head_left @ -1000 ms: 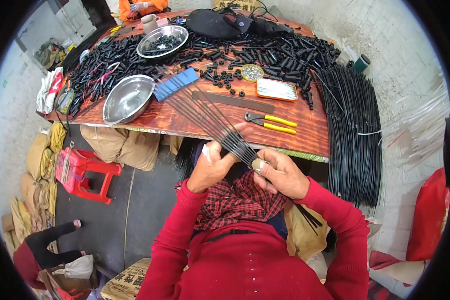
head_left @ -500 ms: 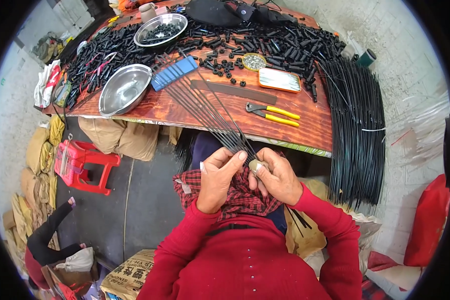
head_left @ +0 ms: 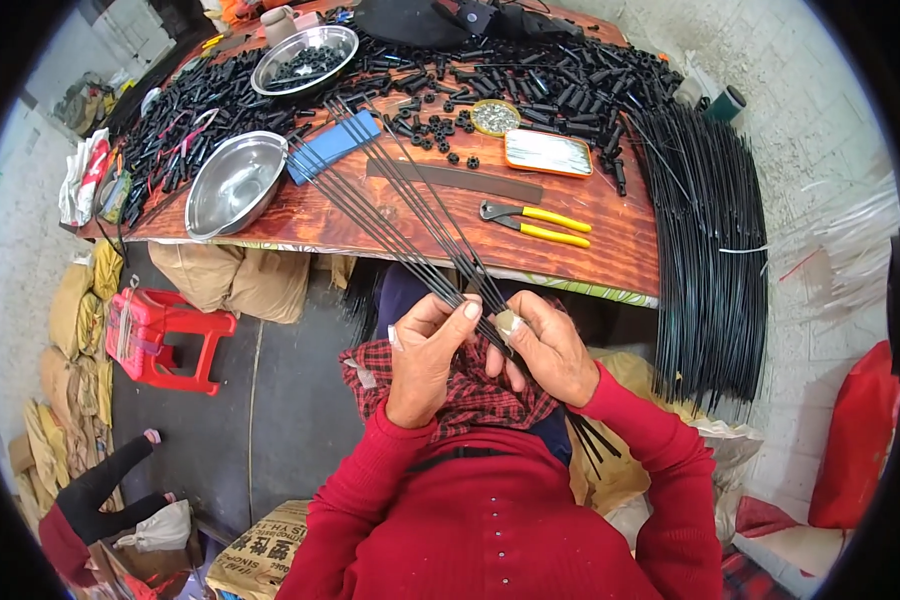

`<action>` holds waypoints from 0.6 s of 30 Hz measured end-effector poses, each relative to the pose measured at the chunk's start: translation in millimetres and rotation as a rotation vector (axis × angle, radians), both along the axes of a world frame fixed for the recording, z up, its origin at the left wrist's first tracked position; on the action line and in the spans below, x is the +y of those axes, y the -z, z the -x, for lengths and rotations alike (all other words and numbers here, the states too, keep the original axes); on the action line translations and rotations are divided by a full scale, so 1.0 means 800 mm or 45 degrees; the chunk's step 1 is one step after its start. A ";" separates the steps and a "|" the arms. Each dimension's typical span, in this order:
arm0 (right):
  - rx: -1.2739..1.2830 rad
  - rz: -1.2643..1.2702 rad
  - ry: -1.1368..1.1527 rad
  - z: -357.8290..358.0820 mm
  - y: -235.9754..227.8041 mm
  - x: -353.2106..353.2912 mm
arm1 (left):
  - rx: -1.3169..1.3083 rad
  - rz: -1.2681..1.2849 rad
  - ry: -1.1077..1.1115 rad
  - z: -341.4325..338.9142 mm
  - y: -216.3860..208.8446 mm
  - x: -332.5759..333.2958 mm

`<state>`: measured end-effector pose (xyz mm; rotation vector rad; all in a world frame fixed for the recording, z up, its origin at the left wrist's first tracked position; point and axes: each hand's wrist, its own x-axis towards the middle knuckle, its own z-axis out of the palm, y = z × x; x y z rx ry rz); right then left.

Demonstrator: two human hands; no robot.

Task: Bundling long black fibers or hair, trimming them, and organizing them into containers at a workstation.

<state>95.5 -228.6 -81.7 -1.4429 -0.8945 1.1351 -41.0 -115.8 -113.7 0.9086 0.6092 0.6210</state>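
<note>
Thin black rods (head_left: 362, 218) slant across my lap and over the table's front edge, fanned into two groups with a gap between them. My left hand (head_left: 425, 352) pinches the rods between thumb and fingers. Close beside it, my right hand (head_left: 552, 348) grips the same bundle lower down, a wrap on its thumb. The rods' lower ends (head_left: 592, 440) stick out below my right wrist. Their far ends pass over a flat blue block (head_left: 336, 146) on the table. A red checked cloth (head_left: 470, 392) lies on my lap under both hands.
On the wooden table (head_left: 610, 240) lie yellow-handled pincers (head_left: 535, 222), a flat dark bar (head_left: 455, 180), an orange-rimmed tray (head_left: 548, 153), metal bowls (head_left: 235, 185) and heaped black parts (head_left: 590, 85). Many black rods (head_left: 712, 270) hang over its right end. A red stool (head_left: 175, 335) stands at left.
The rods have spread from one fan into two groups. Both hands stay close together on the bundle. The whole view has shifted slightly.
</note>
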 end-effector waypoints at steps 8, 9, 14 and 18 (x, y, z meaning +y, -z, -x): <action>0.017 0.008 -0.011 -0.001 0.004 0.000 | 0.010 -0.018 0.009 0.001 0.004 0.002; 0.036 0.000 -0.010 -0.001 0.005 0.000 | 0.003 -0.024 0.020 0.001 0.005 0.002; 0.054 -0.013 -0.016 -0.001 0.008 -0.001 | -0.033 -0.003 0.020 0.000 0.006 0.002; 0.064 -0.039 -0.016 -0.001 0.013 -0.002 | -0.031 0.000 0.047 0.001 0.007 0.003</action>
